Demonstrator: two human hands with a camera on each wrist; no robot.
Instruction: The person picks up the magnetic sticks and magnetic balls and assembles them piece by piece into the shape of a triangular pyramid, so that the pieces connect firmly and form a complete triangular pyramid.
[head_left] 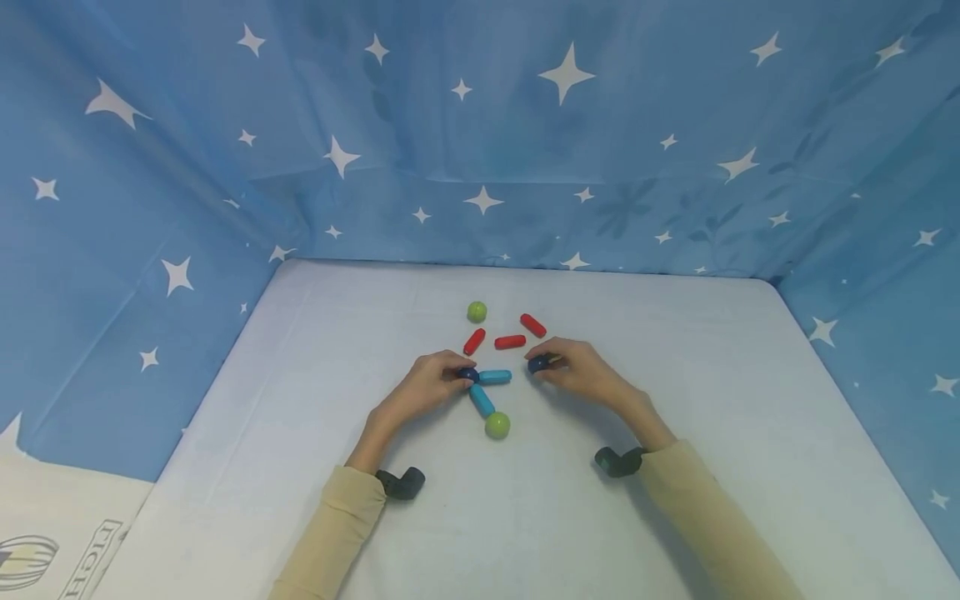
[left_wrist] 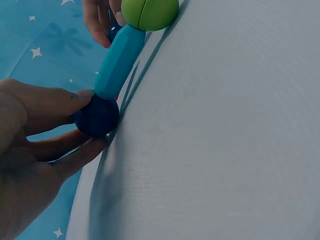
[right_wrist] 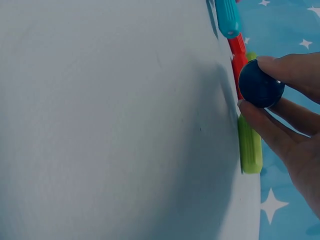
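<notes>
White table (head_left: 525, 525) within a blue curtain (head_left: 450, 142)
The curtain, printed with white stars, hangs behind and along both sides; a cream patch (head_left: 82, 492) shows lower left.

Head view: the navy ball (head_left: 469, 375) at the left hand (head_left: 431, 387) is partly covered by its fingertips; the second navy ball (head_left: 537, 364) is partly covered by the right hand (head_left: 581, 371). The lettering (head_left: 90, 562), far left of the left hand, is cropped by the bottom edge.

Left wrist view: the green ball (left_wrist: 151, 12), above the left hand, is cut by the top edge.

Right wrist view: the blue rod (right_wrist: 228, 17), above the right hand, is likewise cut. The green rod's (right_wrist: 251, 150) upper part is hidden behind the right fingers and ball; contact between them cannot be judged.
</notes>
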